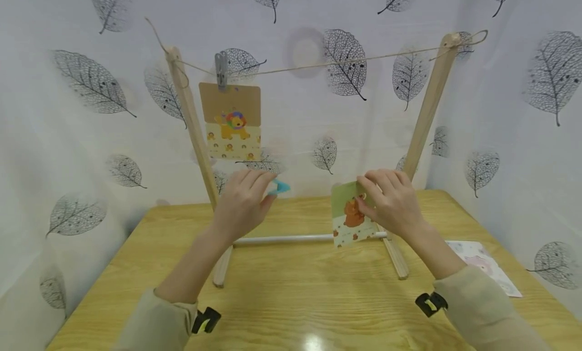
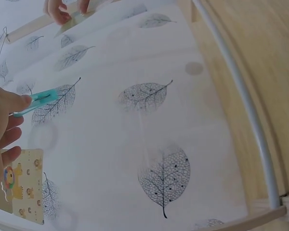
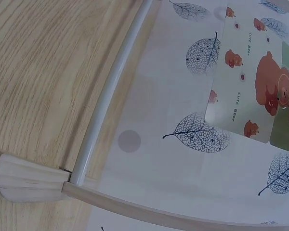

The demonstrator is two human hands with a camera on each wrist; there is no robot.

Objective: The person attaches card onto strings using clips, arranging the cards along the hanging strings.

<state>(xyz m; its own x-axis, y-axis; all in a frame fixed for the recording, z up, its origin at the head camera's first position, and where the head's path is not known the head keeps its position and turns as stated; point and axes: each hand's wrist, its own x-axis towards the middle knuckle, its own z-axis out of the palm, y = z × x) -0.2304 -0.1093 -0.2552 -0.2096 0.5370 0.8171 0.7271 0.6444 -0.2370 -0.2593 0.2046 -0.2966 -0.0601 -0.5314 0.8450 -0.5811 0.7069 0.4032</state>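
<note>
My left hand (image 1: 243, 204) pinches a blue-green clothespin (image 2: 42, 98) between thumb and fingers, below the string and apart from it. With thumb and fingertips my right hand (image 1: 391, 202) holds a green and white bear card (image 3: 253, 77) by its upper right part, in front of the right post. The string (image 1: 318, 65) runs between two wooden posts. Near its left end a grey clothespin (image 1: 221, 68) grips a brown and cream lion card (image 1: 232, 106), which hangs down. Only a fingertip of the right hand shows at the edge of the right wrist view.
The wooden frame's posts (image 1: 427, 108) stand on a wood-grain table (image 1: 291, 290), joined low down by a white rod (image 1: 282, 239). A pale card with a pink picture (image 1: 482, 262) lies on the table at the right. Behind hangs a leaf-printed white curtain (image 1: 291, 123).
</note>
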